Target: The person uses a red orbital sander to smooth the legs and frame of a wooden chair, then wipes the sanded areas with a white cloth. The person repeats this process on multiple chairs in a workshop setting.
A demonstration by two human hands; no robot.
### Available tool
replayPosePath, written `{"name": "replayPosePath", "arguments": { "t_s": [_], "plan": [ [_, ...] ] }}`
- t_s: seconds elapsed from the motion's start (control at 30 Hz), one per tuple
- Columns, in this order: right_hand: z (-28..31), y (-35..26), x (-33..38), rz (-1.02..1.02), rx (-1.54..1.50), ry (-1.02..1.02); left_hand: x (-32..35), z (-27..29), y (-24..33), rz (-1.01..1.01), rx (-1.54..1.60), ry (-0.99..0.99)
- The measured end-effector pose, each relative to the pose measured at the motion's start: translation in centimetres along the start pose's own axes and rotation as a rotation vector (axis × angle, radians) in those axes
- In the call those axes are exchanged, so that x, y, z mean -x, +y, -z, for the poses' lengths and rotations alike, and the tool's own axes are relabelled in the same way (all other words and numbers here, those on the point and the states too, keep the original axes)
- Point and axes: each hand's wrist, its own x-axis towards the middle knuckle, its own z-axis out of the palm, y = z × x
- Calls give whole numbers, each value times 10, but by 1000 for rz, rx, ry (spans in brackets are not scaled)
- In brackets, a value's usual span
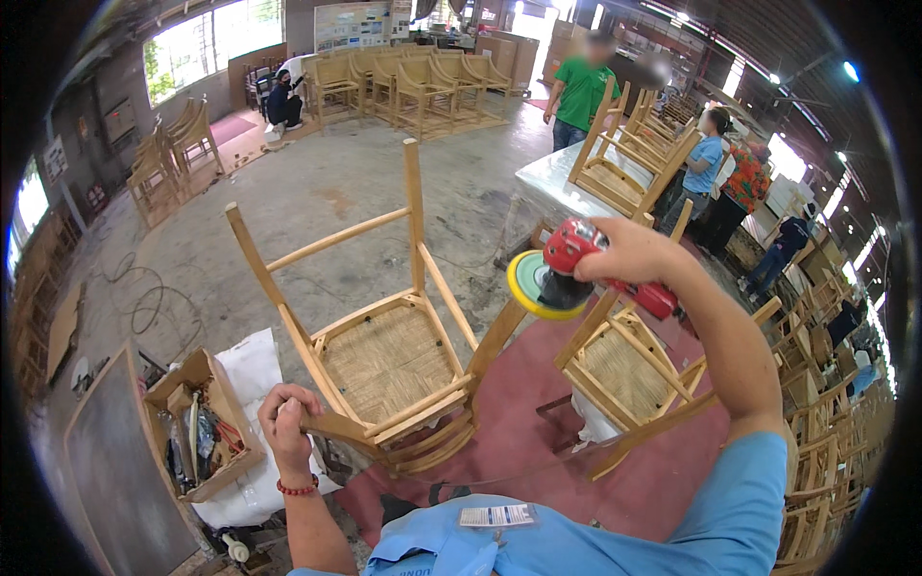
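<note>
My right hand [636,252] is wrapped round a red handheld orbital sander [573,242] with a round yellow-green pad. The sander is raised to the right of an unfinished wooden chair [384,357], and its pad appears apart from the wood. This chair is upturned, its legs pointing up and away, the underside of its woven seat showing. At the chair's near left, my left hand [286,422] is closed on the end of a wooden chair post. Beneath the sander and to the right stands a second upturned chair [626,376] of like make.
A wooden tool box [198,422] sits on white cloth at left, beside a dark framed board [120,470]. Reddish matting [523,461] covers the floor below. A hose [158,298] lies coiled at left. Co-workers [583,96] and more chairs [423,86] are farther off.
</note>
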Motion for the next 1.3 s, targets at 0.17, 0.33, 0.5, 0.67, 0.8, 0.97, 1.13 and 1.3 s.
{"name": "replayPosePath", "arguments": {
  "t_s": [0.17, 0.33, 0.5, 0.67, 0.8, 0.97, 1.13, 1.3],
  "plan": [
    [28, -1, -22, -81, 148, 163, 0, 3, 1, 14, 48, 25],
    [21, 12, -7, -71, -19, 109, 0, 4, 2, 63, 26, 11],
    [2, -4, -5, 3, 3, 58, 0, 9, 2, 62, -44, -18],
    [14, -24, -9, -144, -36, 362, 0, 14, 6, 107, -92, -76],
    [24, -30, -24, -119, -188, 458, -3, 13, 11, 99, -75, -108],
    [42, -41, -93, 83, -242, 374, -1, 16, 11, 112, -79, -110],
    [57, -47, -211, 191, -216, 283, 6, 14, 4, 147, 24, -45],
    [66, -73, -329, 236, -216, 122, 6, 9, 8, 141, 35, -38]
  ]
}}
